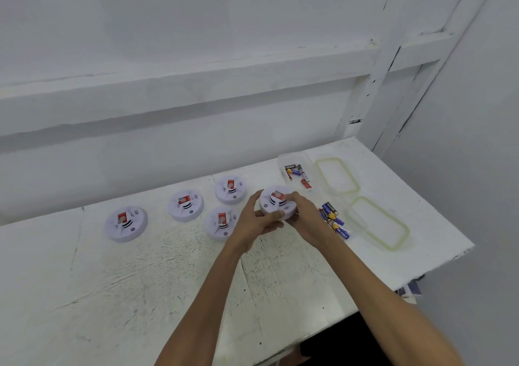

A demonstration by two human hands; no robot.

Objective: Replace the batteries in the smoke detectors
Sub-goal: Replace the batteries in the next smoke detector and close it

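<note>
A scuffed white table (140,281) stands against a white-painted wall (196,14), whose horizontal rail (196,84) and upright post (373,84) rise behind the table's far edge, while a clear green-sealed lid (337,176) and a second lid (379,223) lie flat on the table's right end.

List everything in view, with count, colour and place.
detectors: four, white with red labels, lying on the table, left and middle
held detector: one, white with a red label, between both hands
batteries: several, mixed colours, in both tubs
tubs: two, clear, right part of the table
lids: two, clear with greenish seals, right of the tubs
table: one, white, scuffed
wall: white, behind the table
left hand: grips the held detector's left side
right hand: grips its right side
</note>
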